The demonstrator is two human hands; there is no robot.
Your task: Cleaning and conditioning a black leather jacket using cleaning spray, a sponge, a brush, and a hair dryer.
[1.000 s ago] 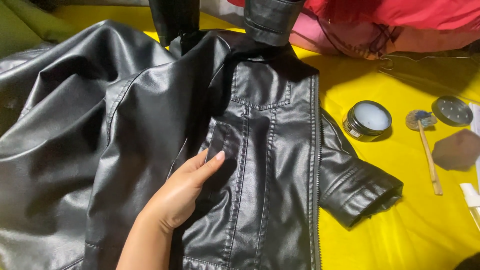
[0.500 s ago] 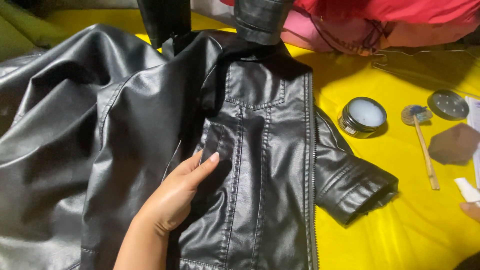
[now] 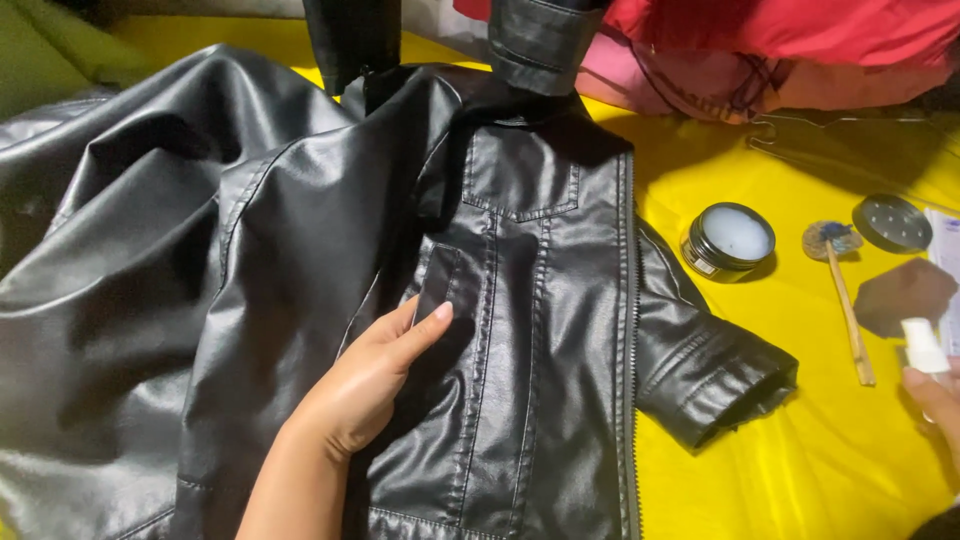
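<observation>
A black leather jacket (image 3: pixel 250 260) lies spread over a yellow sheet (image 3: pixel 820 460). My left hand (image 3: pixel 365 385) rests flat on the jacket's front panel, fingers together, thumb by a dark rectangular patch (image 3: pixel 437 285) beside the seam. At the right edge my right hand (image 3: pixel 935 395) closes its fingertips on a small white tube (image 3: pixel 922 345); only part of that hand shows. The jacket's cuffed sleeve (image 3: pixel 715 370) lies folded toward the right hand.
An open round tin of pale paste (image 3: pixel 730 240) sits on the sheet, with its dark lid (image 3: pixel 892 222) farther right. A small wooden-handled brush (image 3: pixel 845 290) and a brown leather scrap (image 3: pixel 905 295) lie beside them. Red and pink cloth (image 3: pixel 760 50) is heaped at the top.
My right hand has come into view at the right edge and taken hold of the white tube. The left hand stays on the jacket front.
</observation>
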